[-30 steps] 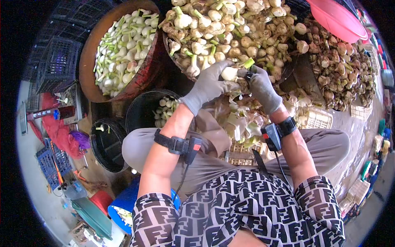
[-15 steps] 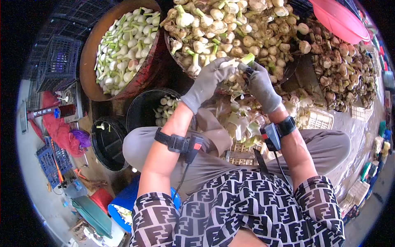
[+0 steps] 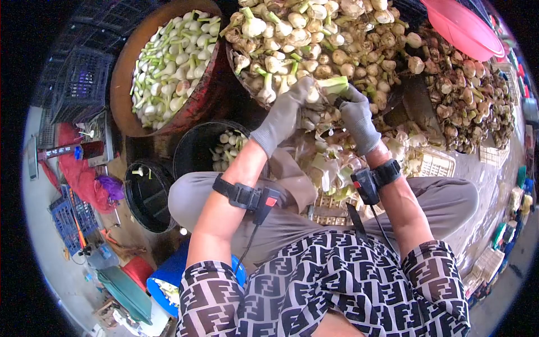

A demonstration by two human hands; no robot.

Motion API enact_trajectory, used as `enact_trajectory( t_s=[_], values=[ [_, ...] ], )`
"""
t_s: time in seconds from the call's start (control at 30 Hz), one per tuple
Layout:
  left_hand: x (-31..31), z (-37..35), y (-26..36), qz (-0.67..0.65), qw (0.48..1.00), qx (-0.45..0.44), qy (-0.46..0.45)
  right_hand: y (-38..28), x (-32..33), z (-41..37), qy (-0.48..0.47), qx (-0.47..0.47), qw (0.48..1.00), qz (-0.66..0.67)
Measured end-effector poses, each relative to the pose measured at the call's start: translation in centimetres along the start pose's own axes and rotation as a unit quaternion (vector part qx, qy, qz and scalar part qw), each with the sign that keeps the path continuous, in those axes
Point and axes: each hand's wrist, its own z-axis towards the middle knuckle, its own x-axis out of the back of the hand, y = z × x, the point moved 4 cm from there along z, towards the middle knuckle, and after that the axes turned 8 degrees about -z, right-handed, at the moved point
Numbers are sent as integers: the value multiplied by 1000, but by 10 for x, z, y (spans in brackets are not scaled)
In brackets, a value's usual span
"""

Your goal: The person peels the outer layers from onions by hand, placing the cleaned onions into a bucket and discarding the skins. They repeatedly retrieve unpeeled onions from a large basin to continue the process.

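Note:
Grey gloves cover both hands. My left hand (image 3: 289, 112) is closed around a garlic bulb (image 3: 313, 94), its thick pale-green stem (image 3: 335, 84) pointing right toward my other hand. My right hand (image 3: 357, 115) is closed on a small dark tool (image 3: 338, 102) whose working end is hidden, and its fingertips are right at the stem. Just beyond my hands, a big heap of untrimmed garlic (image 3: 337, 42) fills a wide tub. Below them, loose peeled skins and leaves (image 3: 331, 163) lie between my knees over a cream plastic crate (image 3: 331, 209).
A rusty red drum (image 3: 126, 101) of clean white garlic stands at the left. Nearer are a black bucket (image 3: 188, 147) holding some bulbs and another black bucket (image 3: 140, 208). At the right are a dirt-covered garlic pile (image 3: 471, 106) and a pink basin (image 3: 466, 28).
The garlic bulb has turned in my left hand, so its stem now shows longer and points right. My left hand's fingers have curled in, and my right hand has shifted slightly left.

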Motion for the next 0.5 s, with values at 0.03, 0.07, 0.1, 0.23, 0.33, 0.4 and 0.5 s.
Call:
enact_trajectory(
  t_s=[0.03,0.07,0.1,0.23,0.33,0.4,0.5],
  values=[
    [-2,-3,4,98,993,-53,37,-11,0,-3,-4,12,1000,-4],
    [-6,-8,7,195,972,-106,73,-21,0,-6,-9,25,1000,-8],
    [-12,-14,10,287,938,-160,110,-24,-5,-9,-67,5,996,56],
    [18,20,-7,151,949,-271,54,-4,-3,-7,-112,9,987,114],
    [13,-1,3,64,997,12,40,-26,6,-20,-107,93,986,-86],
    [13,-2,2,14,998,25,64,-9,10,-16,-84,153,977,-124],
    [27,0,27,434,867,-146,195,-14,15,-19,-48,132,985,-105]
  ],
)
